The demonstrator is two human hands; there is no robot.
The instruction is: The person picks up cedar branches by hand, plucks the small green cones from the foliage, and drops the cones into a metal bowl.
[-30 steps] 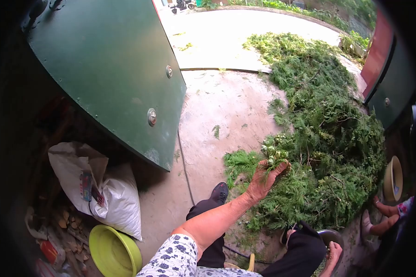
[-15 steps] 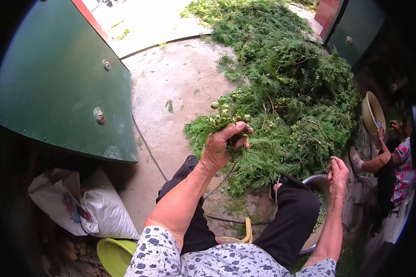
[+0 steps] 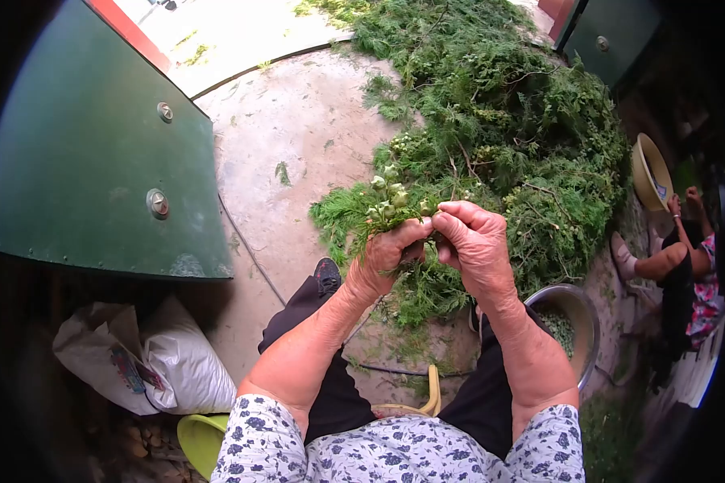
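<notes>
My left hand (image 3: 388, 251) is closed around a green conifer sprig (image 3: 389, 201) with several pale green cones at its top. Close against it, my right hand (image 3: 482, 248) has thumb and forefinger pinched together at the sprig's right side. What lies between those fingertips is too small to make out. Beside my right knee stands a metal basin (image 3: 592, 322), partly behind my right forearm, with many small green cones (image 3: 557, 326) inside. In front of me a large heap of cut conifer branches (image 3: 499, 113) spreads over the floor.
A green metal door (image 3: 97, 161) stands at left, above white sacks (image 3: 189, 354) and a lime-green basin (image 3: 201, 443). At right another person (image 3: 697, 258) sits near a yellow basin (image 3: 652, 171). A dark cable (image 3: 250, 249) crosses the concrete floor.
My right hand has moved up and left from beside the metal basin to the sprig. My left hand still holds the sprig. The view has shifted slightly.
</notes>
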